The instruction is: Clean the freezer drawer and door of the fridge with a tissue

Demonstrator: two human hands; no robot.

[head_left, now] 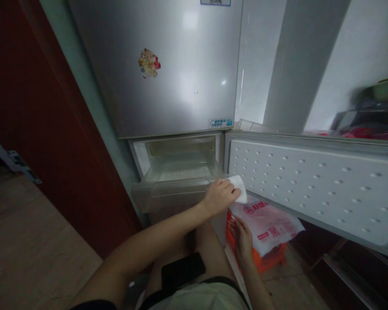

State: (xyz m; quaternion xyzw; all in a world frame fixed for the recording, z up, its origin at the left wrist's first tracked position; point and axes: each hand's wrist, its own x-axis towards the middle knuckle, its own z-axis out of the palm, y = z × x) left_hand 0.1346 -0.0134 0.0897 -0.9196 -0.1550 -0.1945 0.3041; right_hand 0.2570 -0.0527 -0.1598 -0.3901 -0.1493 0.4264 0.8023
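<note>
The folded white cloth [238,186] sat pressed against the right end of the clear plastic freezer drawer [174,189], right at the corner where the drawer met the open lower door, and I saw my left hand [219,197] clenched over it, knuckles up, with only the cloth's far edge poking out past the fingers. The drawer itself was pulled partway out of the lower compartment and looked bare inside (frosted walls, as far as I could make out). Just below, my right hand [242,239] rested with loose, spread fingers on a pink-and-white printed plastic bag [267,224]; whether it gripped the bag or merely touched it I could not tell. That bag lay over an orange plastic stool [268,260] standing beside my knee. To the right stretched the white dimpled inner panel of the open door [313,185]. Above the drawer rose the silver upper fridge door [168,64], a small colourful sticker [149,63] on it. A black phone [183,270] lay on my thigh, and dark red wooden panelling [35,107] stood to the left.
</note>
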